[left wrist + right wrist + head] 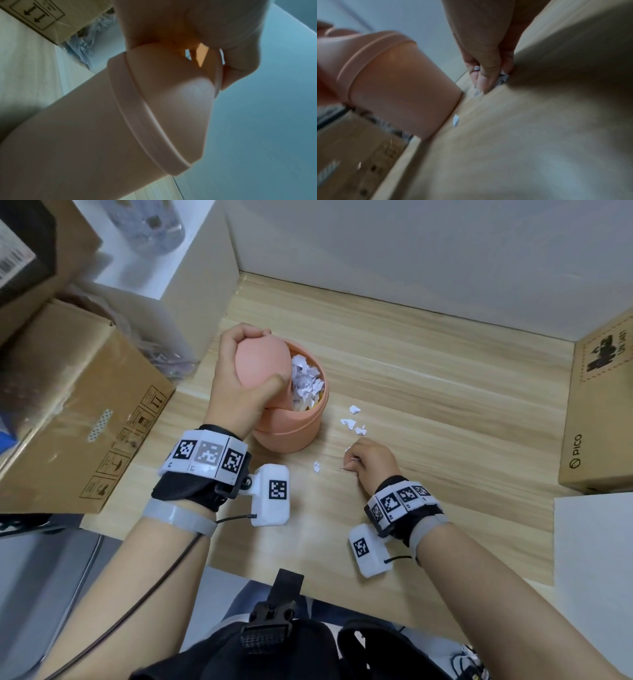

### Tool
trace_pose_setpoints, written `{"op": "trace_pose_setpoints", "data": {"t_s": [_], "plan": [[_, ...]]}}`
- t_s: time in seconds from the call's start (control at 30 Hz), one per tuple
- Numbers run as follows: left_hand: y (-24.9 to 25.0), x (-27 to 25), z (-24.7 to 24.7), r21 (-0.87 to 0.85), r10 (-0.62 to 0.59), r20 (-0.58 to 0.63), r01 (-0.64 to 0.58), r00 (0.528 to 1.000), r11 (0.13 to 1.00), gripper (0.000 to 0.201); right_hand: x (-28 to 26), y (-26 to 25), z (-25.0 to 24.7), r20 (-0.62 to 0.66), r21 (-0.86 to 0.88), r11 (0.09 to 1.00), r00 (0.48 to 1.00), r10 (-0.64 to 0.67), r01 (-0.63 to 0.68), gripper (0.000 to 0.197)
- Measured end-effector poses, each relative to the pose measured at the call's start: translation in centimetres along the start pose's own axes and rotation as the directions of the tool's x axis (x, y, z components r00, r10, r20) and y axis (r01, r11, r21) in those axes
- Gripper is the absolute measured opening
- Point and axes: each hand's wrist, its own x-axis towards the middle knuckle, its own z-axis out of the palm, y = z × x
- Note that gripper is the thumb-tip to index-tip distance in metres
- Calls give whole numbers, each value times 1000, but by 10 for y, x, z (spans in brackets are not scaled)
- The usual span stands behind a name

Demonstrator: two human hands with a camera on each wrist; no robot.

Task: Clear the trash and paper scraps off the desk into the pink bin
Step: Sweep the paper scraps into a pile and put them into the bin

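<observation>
A round pink bin (pixel 298 426) (pixel 85 135) (pixel 399 81) stands on the wooden desk (pixel 428 392), stuffed with white paper scraps (pixel 306 381). My left hand (pixel 239 371) grips its tilted-up pink lid (pixel 263 361) (pixel 171 94). My right hand (pixel 368 462) rests low on the desk to the right of the bin, its fingers (pixel 485 79) pinching small white paper scraps (pixel 502 77). Several loose scraps (pixel 352 421) lie beyond that hand, and one more scrap (pixel 317 466) (pixel 456 119) lies to its left near the bin's base.
A large cardboard box (pixel 78 419) sits at the desk's left edge. A PICO carton (pixel 596 412) stands at the right, with a white panel (pixel 596 542) in front of it. White walls close the desk's back and left.
</observation>
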Motion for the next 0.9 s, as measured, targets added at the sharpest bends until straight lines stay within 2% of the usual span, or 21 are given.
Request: {"op": "trace_pose_setpoints", "data": {"t_s": [0.1, 0.17, 0.23, 0.3, 0.43, 0.5, 0.57, 0.7, 0.8, 0.9], "plan": [[-1, 0, 0, -9, -10, 4, 10, 1000, 1000, 50, -1, -3, -17, -91, 209, 973, 989, 120, -99, 15], [-1, 0, -1, -8, -10, 4, 10, 1000, 1000, 50, 0, -15, -38, -140, 322, 942, 980, 141, -90, 24], [-2, 0, -1, 0, -15, 3, 15, 1000, 1000, 50, 2, -37, -63, -154, 409, 912, 983, 96, -25, 30], [-3, 0, -1, 10, -20, 5, 20, 1000, 1000, 50, 5, -67, -86, -155, 440, 895, 988, -4, 73, 30], [0, 0, -2, 2, -17, 16, 17, 1000, 1000, 49, 15, -123, -107, -162, 389, 899, 975, -150, 203, 26], [2, 0, -4, 5, -14, 25, 14, 1000, 1000, 49, 21, -140, -107, -124, 287, 936, 977, -174, 204, 20], [3, 0, -5, 11, -13, 34, 12, 999, 1000, 49, 24, -150, -106, -49, 176, 968, 984, -173, 179, 6], [3, 1, -6, 35, 12, 37, -13, 999, 999, 48, 29, -155, -104, 26, 38, 984, 985, -173, 172, 16], [2, 2, -6, 39, 11, 33, -12, 999, 999, 48, 32, -155, -106, 24, 7, 981, 981, -195, 195, 16], [1, 3, -5, 29, -2, 31, 1, 1000, 1000, 49, 33, -153, -109, -19, 88, 973, 977, -213, 214, 17]]}}
